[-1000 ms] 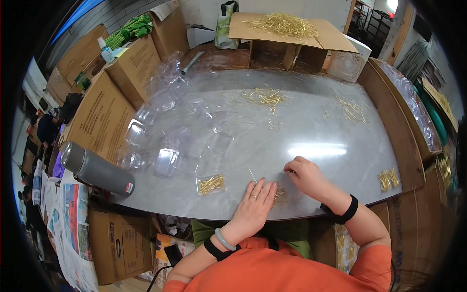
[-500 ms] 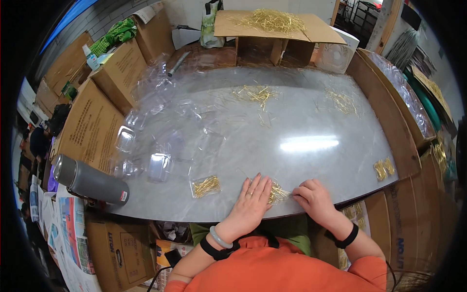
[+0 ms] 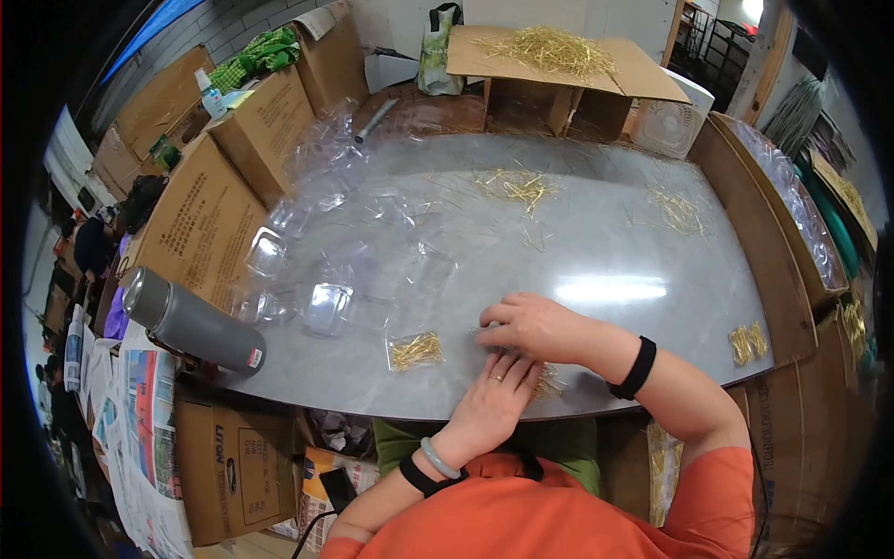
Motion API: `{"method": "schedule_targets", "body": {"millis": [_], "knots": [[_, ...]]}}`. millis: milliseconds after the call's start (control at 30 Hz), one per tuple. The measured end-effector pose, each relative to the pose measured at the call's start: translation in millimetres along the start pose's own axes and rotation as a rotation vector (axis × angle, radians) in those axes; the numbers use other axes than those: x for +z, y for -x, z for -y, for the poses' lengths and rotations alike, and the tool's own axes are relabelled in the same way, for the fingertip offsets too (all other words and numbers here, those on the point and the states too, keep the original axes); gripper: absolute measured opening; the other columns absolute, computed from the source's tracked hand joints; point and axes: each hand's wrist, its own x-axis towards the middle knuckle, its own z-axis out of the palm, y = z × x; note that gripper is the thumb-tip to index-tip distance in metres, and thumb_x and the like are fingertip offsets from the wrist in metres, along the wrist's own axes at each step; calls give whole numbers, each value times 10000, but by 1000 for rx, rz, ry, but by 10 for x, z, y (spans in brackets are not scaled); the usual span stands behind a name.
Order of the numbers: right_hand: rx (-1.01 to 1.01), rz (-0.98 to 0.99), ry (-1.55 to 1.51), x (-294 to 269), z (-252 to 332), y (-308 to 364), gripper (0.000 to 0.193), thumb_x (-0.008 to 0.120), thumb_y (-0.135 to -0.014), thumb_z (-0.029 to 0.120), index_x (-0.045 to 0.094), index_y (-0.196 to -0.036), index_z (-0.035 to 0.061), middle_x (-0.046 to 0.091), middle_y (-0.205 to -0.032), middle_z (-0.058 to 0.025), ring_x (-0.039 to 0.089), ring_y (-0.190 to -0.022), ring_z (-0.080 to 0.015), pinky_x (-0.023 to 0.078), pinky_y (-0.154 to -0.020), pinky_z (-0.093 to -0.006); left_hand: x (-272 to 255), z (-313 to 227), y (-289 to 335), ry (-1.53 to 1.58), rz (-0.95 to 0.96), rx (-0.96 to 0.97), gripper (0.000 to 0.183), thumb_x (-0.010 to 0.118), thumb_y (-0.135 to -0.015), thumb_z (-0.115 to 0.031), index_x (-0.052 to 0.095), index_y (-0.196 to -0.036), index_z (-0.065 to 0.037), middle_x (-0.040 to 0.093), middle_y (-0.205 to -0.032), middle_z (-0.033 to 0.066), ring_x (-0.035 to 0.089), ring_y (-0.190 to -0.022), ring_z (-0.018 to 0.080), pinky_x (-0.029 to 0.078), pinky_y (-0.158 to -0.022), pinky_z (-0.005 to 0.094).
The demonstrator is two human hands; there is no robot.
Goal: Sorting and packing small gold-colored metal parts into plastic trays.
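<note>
My left hand (image 3: 498, 396) lies with fingers stretched out and close together on a small bundle of thin gold wire pieces (image 3: 548, 383) at the table's near edge. Only the right end of the bundle shows past it. My right hand (image 3: 533, 328) is just beyond the left fingertips, its fingers curled inward; whatever they pinch, if anything, is hidden. To the left sits a small clear plastic tray (image 3: 390, 365) with a bunch of gold wire pieces (image 3: 416, 350) in it.
Clear plastic boxes (image 3: 328, 306) spread over the table's left side, near a grey bottle (image 3: 200, 321). Loose gold wires (image 3: 519, 186) lie farther back, with a pile (image 3: 549, 48) on a cardboard shelf (image 3: 643, 74). Two small bundles (image 3: 748, 344) rest at the right edge.
My right hand has swung left from the bundle's right end to beyond my left fingertips. My left hand stays on the bundle. The whole view has shifted slightly.
</note>
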Motion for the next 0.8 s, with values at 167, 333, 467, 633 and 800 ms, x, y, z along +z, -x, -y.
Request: {"method": "schedule_targets", "body": {"millis": [167, 333, 467, 633, 800], "knots": [[-41, 42, 163, 1, -75, 194, 332, 604, -883, 161, 682, -1206, 139, 633, -1215, -27, 609, -1073, -218, 473, -927, -351, -3, -10, 8, 51, -9, -21, 493, 604, -947, -118, 521, -1401, 53, 536, -1353, 203, 474, -1334, 387, 354, -1184, 545], [233, 84, 190, -30, 111, 573, 297, 580, -894, 152, 688, -1167, 101, 626, -1039, -39, 623, -1027, -221, 485, -882, -360, 35, 24, 57, 75, 16, -37, 544, 659, -931, -134, 501, -1417, 53, 496, -1378, 199, 446, -1339, 378, 333, -1192, 550], [474, 21, 50, 57, 433, 656, 291, 617, -897, 112, 689, -1177, 79, 650, -927, -91, 663, -921, -287, 528, -804, -403, 15, -23, 43, 55, -66, -122, 640, 718, -900, -172, 473, -1446, 54, 451, -1443, 211, 396, -1400, 387, 295, -1200, 583], [669, -349, -295, 87, 586, 804, 317, 642, -927, 91, 664, -1239, 36, 706, -1032, -181, 684, -953, -373, 556, -815, -436, -18, 22, 9, 3, 28, -138, 645, 707, -930, -228, 467, -1458, 53, 438, -1506, 221, 351, -1463, 411, 266, -1210, 595], [889, -295, -167, -2, 1053, 1094, 448, 692, -914, 120, 587, -1329, -11, 644, -1280, -227, 597, -1213, -406, 479, -1017, -501, 9, 33, 31, 33, 74, -124, 595, 677, -956, -209, 473, -1449, 55, 459, -1497, 218, 378, -1447, 419, 277, -1214, 574]]}}
